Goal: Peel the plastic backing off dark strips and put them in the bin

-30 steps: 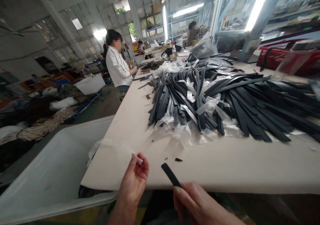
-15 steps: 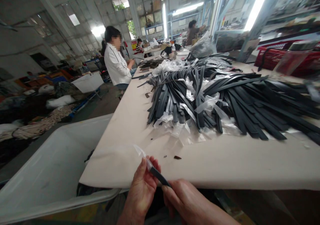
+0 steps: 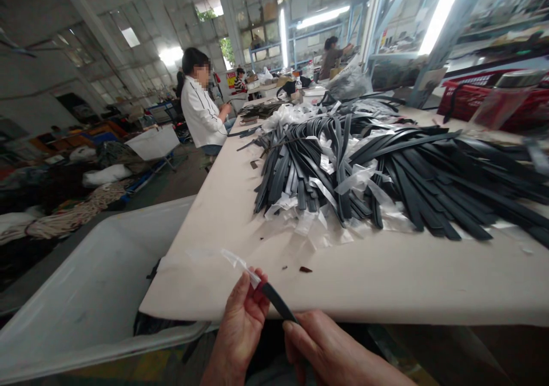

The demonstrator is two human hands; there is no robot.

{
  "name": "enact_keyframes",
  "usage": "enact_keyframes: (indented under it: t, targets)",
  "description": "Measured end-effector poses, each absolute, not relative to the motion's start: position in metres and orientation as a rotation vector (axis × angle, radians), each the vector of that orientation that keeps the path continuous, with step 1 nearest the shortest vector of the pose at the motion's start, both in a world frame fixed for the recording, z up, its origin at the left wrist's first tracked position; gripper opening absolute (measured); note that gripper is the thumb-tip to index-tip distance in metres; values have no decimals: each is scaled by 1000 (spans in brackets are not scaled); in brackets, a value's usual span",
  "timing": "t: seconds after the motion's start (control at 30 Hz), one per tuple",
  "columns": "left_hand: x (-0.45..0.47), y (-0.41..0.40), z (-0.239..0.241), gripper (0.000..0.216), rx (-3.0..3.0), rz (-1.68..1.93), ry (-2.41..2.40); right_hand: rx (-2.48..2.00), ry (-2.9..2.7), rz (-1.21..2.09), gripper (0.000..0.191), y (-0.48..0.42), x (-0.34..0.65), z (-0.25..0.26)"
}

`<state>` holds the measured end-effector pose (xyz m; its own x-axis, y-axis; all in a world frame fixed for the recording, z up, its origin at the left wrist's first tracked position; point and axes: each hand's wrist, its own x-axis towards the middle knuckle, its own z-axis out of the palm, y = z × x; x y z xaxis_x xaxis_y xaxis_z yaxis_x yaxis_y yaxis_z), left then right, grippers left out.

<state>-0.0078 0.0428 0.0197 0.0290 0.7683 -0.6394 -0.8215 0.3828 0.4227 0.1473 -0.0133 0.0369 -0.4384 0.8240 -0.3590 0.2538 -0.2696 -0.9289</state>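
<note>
Two hands, left hand point(image 3: 241, 323) pinching film point(image 3: 235, 259), right hand point(image 3: 326, 346) gripping strap point(image 3: 278, 302)

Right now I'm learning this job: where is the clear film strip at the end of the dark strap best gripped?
Probably pinch the clear film strip at its free end, coming from the left. It juts up and left, flat and unsupported, beyond the left hand thumb, while the right hand holds the dark strap lower down.

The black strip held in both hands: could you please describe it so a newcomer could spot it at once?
Start at the long pale table and come to its near edge. There the left hand and right hand hold one black strip. Unlike the heaped strips, it is off the table, with clear film at its tip.
</note>
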Motion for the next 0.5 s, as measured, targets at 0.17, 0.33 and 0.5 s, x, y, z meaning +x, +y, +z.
enact_keyframes:
  t: [0.17, 0.33, 0.5]
  targets:
    - [-5, 41, 20, 23, -83, 1198, 926, -1234, -1461, 1876, 38, -12, 144, 28]
    - [-2, 38, 17, 20, -73, 1202, 920, -1242, -1478, 1895, 42, -12, 140, 21]
    - [-3, 32, 14, 19, -17, 1181, 935, -1232, -1420, 1954, 40, -9, 143, 29]
